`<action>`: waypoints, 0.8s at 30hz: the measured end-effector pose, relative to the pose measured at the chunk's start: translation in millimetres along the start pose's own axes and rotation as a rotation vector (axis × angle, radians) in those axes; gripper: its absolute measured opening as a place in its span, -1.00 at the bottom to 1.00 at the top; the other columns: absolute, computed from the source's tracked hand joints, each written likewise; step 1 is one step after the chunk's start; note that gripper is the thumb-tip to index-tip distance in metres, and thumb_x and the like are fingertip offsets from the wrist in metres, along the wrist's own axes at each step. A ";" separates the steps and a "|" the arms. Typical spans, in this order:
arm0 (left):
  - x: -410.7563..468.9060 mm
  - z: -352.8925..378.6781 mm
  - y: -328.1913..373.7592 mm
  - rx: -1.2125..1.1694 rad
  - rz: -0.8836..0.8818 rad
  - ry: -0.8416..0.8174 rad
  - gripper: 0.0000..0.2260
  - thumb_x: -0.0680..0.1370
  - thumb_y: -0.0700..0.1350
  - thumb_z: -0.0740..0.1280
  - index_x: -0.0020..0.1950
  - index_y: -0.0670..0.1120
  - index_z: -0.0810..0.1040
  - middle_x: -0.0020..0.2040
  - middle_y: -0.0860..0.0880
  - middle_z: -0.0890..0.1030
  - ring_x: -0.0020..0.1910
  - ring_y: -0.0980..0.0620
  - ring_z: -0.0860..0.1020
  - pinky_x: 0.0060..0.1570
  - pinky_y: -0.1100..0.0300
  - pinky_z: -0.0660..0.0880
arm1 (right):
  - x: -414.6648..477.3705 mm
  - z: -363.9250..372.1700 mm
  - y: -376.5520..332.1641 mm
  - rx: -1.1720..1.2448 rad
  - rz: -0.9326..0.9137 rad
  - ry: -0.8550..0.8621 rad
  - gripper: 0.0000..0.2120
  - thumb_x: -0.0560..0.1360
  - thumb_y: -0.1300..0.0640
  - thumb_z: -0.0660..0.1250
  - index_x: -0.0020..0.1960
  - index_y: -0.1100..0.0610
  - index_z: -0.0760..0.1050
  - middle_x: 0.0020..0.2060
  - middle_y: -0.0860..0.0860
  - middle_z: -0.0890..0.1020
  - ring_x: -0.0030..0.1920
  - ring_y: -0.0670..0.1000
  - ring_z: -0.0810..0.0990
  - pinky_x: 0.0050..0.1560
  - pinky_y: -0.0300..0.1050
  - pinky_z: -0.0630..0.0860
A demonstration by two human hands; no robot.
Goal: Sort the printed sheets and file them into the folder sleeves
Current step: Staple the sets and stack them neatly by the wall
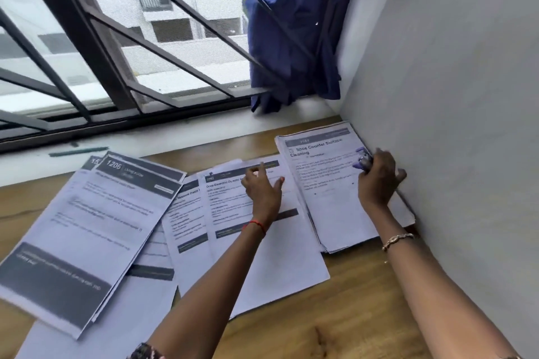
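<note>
A barred window (116,38) fills the upper left of the frame, with a blue cloth (291,23) bunched at its right end. A plain wall (452,96) closes off the right side. On the pale sill (204,131) at mid left lies a green pen (78,151).

Below, printed sheets fan across the wooden desk (350,315). The left pile (96,218), headed "1206", overlaps the middle sheets (262,256), and the right stack (329,198), headed "Shoe Counter Surface Cleaning", sits against the wall.

The left hand (264,189) is over the top of the middle sheets, fingers spread and its grip released; whether it touches the paper cannot be told. A red thread (256,224) circles that wrist. The right hand (379,181), with a bracelet (398,240) on the wrist, sits at the right stack's upper right edge, its grip closed round a small purple thing (363,159).

The hand covers most of the purple thing, so what it is stays unclear. Most of the body text is too blurred to read, and the left pile's lower sheets run out of the frame's bottom edge.
</note>
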State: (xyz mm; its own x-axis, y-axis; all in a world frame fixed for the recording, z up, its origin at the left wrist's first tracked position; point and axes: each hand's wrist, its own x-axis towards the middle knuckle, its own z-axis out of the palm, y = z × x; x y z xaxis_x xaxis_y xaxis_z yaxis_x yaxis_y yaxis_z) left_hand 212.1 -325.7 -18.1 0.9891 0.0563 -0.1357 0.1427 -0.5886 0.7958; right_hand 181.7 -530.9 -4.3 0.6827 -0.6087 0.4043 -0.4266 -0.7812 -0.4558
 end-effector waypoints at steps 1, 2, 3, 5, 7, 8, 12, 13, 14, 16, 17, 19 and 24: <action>-1.7 -12.2 -7.0 0.016 -0.015 0.052 -0.51 0.54 -0.08 0.34 0.41 -0.22 0.31 0.36 -0.24 0.25 0.34 -0.19 0.19 0.29 0.05 0.21 | -4.0 -2.9 -12.1 0.037 -0.017 -0.011 -0.77 0.29 0.46 0.28 -0.06 0.32 0.50 -0.05 0.26 0.60 0.06 0.28 0.57 0.06 0.16 0.35; -3.5 -22.7 -16.1 0.024 -0.039 0.097 -0.51 0.53 -0.08 0.35 0.39 -0.23 0.32 0.36 -0.24 0.25 0.34 -0.19 0.20 0.28 0.05 0.22 | -9.0 -5.2 -23.2 0.090 -0.053 -0.042 -0.81 0.31 0.46 0.28 -0.10 0.32 0.50 -0.12 0.27 0.61 -0.03 0.31 0.58 -0.02 0.12 0.39; -6.1 -33.5 -26.0 0.029 -0.065 0.144 -0.51 0.53 -0.08 0.36 0.38 -0.23 0.32 0.37 -0.24 0.25 0.34 -0.19 0.19 0.28 0.05 0.22 | -16.3 -8.9 -36.9 0.154 -0.097 -0.108 -0.85 0.34 0.44 0.28 -0.11 0.33 0.51 -0.17 0.28 0.62 -0.11 0.33 0.58 -0.11 0.08 0.43; -13.3 -51.2 -46.1 0.045 -0.131 0.220 -0.47 0.52 -0.07 0.37 0.39 -0.25 0.29 0.39 -0.24 0.23 0.36 -0.20 0.18 0.30 0.02 0.21 | -32.6 -9.2 -59.7 0.267 -0.215 -0.269 -0.88 0.39 0.42 0.27 -0.10 0.32 0.53 -0.25 0.29 0.63 -0.19 0.34 0.58 -0.25 0.00 0.43; -25.9 -67.3 -65.8 0.081 -0.236 0.277 -0.40 0.51 -0.02 0.36 0.43 -0.27 0.22 0.42 -0.25 0.18 0.39 -0.23 0.14 0.33 -0.04 0.17 | -55.8 -1.7 -80.8 0.330 -0.322 -0.441 -0.81 0.42 0.40 0.25 -0.04 0.27 0.58 -0.25 0.23 0.66 -0.18 0.28 0.61 -0.23 -0.05 0.45; -33.1 -75.1 -74.8 0.096 -0.301 0.297 -0.36 0.52 0.00 0.35 0.44 -0.28 0.17 0.44 -0.26 0.14 0.41 -0.24 0.11 0.35 -0.06 0.13 | -68.2 5.7 -89.5 0.338 -0.365 -0.536 -0.77 0.43 0.39 0.24 0.00 0.22 0.59 -0.22 0.17 0.68 -0.15 0.24 0.62 -0.20 -0.07 0.48; -53.9 -97.4 -97.9 0.080 -0.443 0.330 -0.29 0.52 0.03 0.34 0.45 -0.32 0.07 0.46 -0.27 0.08 0.44 -0.24 0.06 0.38 -0.08 0.06 | -108.6 34.8 -109.7 0.254 -0.402 -0.813 -0.82 0.46 0.32 0.24 0.01 0.20 0.56 -0.14 0.16 0.65 -0.06 0.20 0.59 -0.22 -0.10 0.37; -56.1 -101.4 -100.7 0.072 -0.442 0.325 -0.30 0.52 0.02 0.34 0.45 -0.32 0.09 0.46 -0.26 0.09 0.43 -0.24 0.08 0.38 -0.08 0.07 | -117.3 38.6 -113.6 0.246 -0.411 -0.844 -0.81 0.45 0.33 0.24 0.02 0.22 0.55 -0.13 0.18 0.65 -0.05 0.20 0.59 -0.26 -0.12 0.32; -56.9 -104.7 -102.4 0.063 -0.434 0.312 -0.32 0.52 0.01 0.34 0.44 -0.32 0.10 0.45 -0.26 0.11 0.41 -0.24 0.10 0.36 -0.08 0.10 | -124.8 40.5 -116.8 0.249 -0.417 -0.854 -0.78 0.44 0.36 0.23 0.04 0.22 0.54 -0.13 0.18 0.64 -0.06 0.21 0.58 -0.28 -0.13 0.27; -57.6 -110.6 -102.9 0.050 -0.416 0.285 -0.37 0.52 -0.01 0.34 0.41 -0.31 0.14 0.43 -0.27 0.15 0.38 -0.25 0.15 0.32 -0.05 0.17 | -134.7 39.7 -124.6 0.260 -0.429 -0.842 -0.72 0.41 0.39 0.21 0.06 0.22 0.54 -0.12 0.20 0.64 -0.07 0.21 0.58 -0.28 -0.14 0.26; -57.8 -113.2 -103.4 0.037 -0.405 0.280 -0.38 0.52 -0.03 0.35 0.41 -0.30 0.15 0.41 -0.28 0.17 0.36 -0.25 0.17 0.30 -0.04 0.19 | -138.2 39.2 -128.3 0.265 -0.437 -0.839 -0.72 0.40 0.40 0.21 0.06 0.22 0.54 -0.12 0.21 0.64 -0.07 0.21 0.58 -0.27 -0.15 0.26; -56.8 -118.0 -106.7 -0.034 -0.370 0.269 -0.39 0.51 -0.12 0.37 0.42 -0.30 0.15 0.40 -0.29 0.20 0.37 -0.24 0.20 0.31 0.02 0.19 | -144.0 38.8 -134.0 0.290 -0.462 -0.852 -0.74 0.38 0.42 0.20 -0.01 0.23 0.54 -0.15 0.22 0.64 -0.10 0.22 0.58 -0.26 -0.14 0.28; -56.4 -127.8 -124.0 -0.261 -0.223 0.281 -0.45 0.43 -0.36 0.36 0.39 -0.28 0.26 0.33 -0.23 0.40 0.31 -0.16 0.38 0.26 0.14 0.31 | -152.6 36.3 -135.2 0.356 -0.426 -0.834 -0.81 0.38 0.44 0.20 -0.13 0.29 0.55 -0.28 0.18 0.59 -0.25 0.07 0.49 -0.30 -0.18 0.20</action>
State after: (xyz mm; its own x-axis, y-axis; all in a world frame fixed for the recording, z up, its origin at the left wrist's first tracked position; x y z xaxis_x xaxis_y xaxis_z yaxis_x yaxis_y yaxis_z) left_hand 143.1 -152.9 -33.6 0.8991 0.3973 -0.1837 0.3219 -0.3160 0.8925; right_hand 156.7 -327.4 -33.1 0.9933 0.1101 -0.0340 0.0594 -0.7416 -0.6682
